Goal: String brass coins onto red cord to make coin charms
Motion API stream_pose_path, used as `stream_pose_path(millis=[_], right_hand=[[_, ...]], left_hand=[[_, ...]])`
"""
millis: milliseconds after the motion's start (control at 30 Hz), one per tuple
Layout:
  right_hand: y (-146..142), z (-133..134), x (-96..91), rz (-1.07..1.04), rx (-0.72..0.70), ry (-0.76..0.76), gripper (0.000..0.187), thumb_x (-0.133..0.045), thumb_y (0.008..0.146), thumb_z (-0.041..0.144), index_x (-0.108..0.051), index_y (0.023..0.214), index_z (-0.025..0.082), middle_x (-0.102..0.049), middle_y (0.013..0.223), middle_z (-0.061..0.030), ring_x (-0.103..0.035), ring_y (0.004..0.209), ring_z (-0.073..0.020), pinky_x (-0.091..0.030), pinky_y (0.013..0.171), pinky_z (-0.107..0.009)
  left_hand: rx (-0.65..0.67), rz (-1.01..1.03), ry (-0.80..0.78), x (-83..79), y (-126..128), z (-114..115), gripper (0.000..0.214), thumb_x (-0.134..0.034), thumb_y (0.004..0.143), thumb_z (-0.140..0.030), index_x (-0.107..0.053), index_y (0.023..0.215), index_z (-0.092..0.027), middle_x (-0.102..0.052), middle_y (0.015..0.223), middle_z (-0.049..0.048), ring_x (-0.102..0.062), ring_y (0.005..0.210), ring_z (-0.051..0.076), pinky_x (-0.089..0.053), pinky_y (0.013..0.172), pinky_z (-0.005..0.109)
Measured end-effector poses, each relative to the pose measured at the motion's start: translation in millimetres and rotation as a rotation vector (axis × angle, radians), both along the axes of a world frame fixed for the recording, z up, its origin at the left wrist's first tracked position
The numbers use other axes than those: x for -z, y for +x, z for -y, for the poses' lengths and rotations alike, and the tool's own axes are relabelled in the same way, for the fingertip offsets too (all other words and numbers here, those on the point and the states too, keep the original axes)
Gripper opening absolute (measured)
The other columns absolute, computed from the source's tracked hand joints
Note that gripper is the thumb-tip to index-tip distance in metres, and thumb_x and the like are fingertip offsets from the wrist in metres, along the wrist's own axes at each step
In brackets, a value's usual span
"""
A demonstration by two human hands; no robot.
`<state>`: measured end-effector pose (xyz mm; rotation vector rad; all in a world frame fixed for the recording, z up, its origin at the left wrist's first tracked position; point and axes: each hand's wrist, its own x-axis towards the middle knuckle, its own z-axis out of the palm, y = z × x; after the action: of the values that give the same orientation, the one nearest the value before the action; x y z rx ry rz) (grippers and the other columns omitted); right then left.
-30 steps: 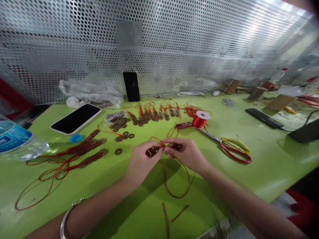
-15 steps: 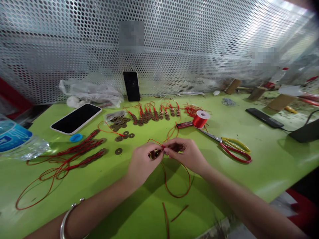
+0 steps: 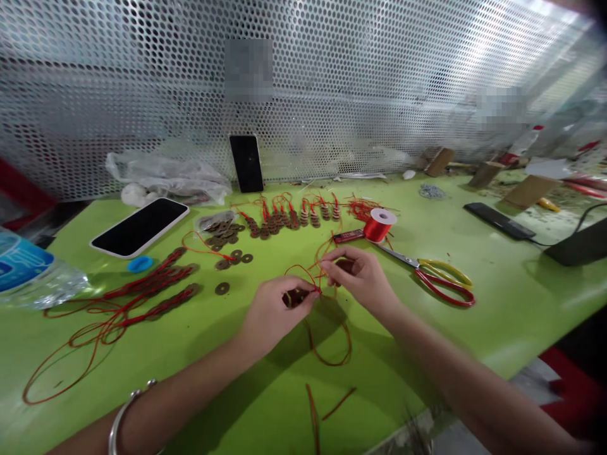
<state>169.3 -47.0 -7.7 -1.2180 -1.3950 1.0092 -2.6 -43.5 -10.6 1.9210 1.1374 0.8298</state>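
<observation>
My left hand [image 3: 279, 309] is closed in a pinch on a red cord at a small knot, with dark coins partly visible inside its curled fingers. To its right and a little higher, my right hand [image 3: 358, 278] pinches a strand of the same red cord [image 3: 349, 346], which loops down over the table below both hands. Beyond them lie loose round coins [image 3: 222, 288] with holes and a row of finished-looking coin strings [image 3: 284, 218] tied in red. Three coin strings with long red cords [image 3: 156, 281] rest on the left.
Scissors [image 3: 443, 278] with red and yellow handles lie at right, beside a red thread spool [image 3: 380, 225]. One phone [image 3: 142, 227] lies flat, another [image 3: 246, 163] leans on the perforated metal panel. A water bottle [image 3: 33, 268] is at far left; cord scraps [image 3: 339, 403] lie in front.
My right hand has moved apart from my left, up and to the right, drawing a cord strand with it. The hanging loop has become smaller. My left hand keeps its pinch.
</observation>
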Motion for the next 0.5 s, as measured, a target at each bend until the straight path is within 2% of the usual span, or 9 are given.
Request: stream_pose_path(millis=[67,133,233,367,500], right_hand=[[6.9,-7.9,-3.8,-0.134,0.051,0.03,0.025,-0.066,0.074,0.04,-0.059,0.08,0.017,-0.063,0.064,0.0002,-0.058,0.049,-0.0096,-0.046,0.047,-0.021],[16.2,-17.7,-8.5,-0.261,0.105,0.065,0.026,-0.066,0.074,0.042,-0.056,0.081,0.019,-0.066,0.08,-0.0013,-0.06,0.052,-0.0082,-0.047,0.047,-0.019],[33.2,-33.8,-17.4,-0.373,0.187,0.111,0.028,-0.065,0.073,0.045,-0.051,0.082,0.022,-0.067,0.091,-0.0006,-0.064,0.058,-0.0083,-0.049,0.048,-0.018],[51.9,-54.4,-36.1,-0.344,0.297,0.232,0.026,-0.06,0.077,0.046,-0.048,0.085,0.024,-0.067,0.091,0.0,-0.067,0.07,-0.0104,-0.052,0.055,-0.019],[56.9,-73.7,-62.2,-0.304,0.318,0.397,0.02,-0.055,0.083,0.043,-0.049,0.085,0.025,-0.066,0.088,0.0006,-0.068,0.077,-0.0109,-0.054,0.062,-0.02]], left_hand=[[0.055,0.077,-0.112,1.0,1.8,1.7,0.011,-0.062,0.072,-0.028,-0.069,0.069,-0.02,-0.067,0.062,0.0012,-0.053,0.051,0.014,-0.036,0.047,0.024],[0.11,0.126,-0.215,1.2,3.5,4.5,0.013,-0.063,0.07,-0.03,-0.068,0.065,-0.019,-0.063,0.057,0.0003,-0.05,0.048,0.013,-0.034,0.045,0.023],[0.168,0.142,-0.31,0.8,5.0,9.1,0.013,-0.065,0.068,-0.031,-0.067,0.064,-0.019,-0.059,0.054,-0.0011,-0.046,0.047,0.012,-0.032,0.045,0.022],[0.209,0.146,-0.352,0.7,4.7,12.3,0.012,-0.066,0.067,-0.032,-0.068,0.067,-0.02,-0.057,0.055,-0.0012,-0.047,0.05,0.013,-0.033,0.048,0.023],[0.273,0.121,-0.372,-1.9,3.8,14.3,0.011,-0.066,0.067,-0.03,-0.069,0.067,-0.019,-0.059,0.057,-0.0003,-0.047,0.051,0.013,-0.034,0.048,0.023]])
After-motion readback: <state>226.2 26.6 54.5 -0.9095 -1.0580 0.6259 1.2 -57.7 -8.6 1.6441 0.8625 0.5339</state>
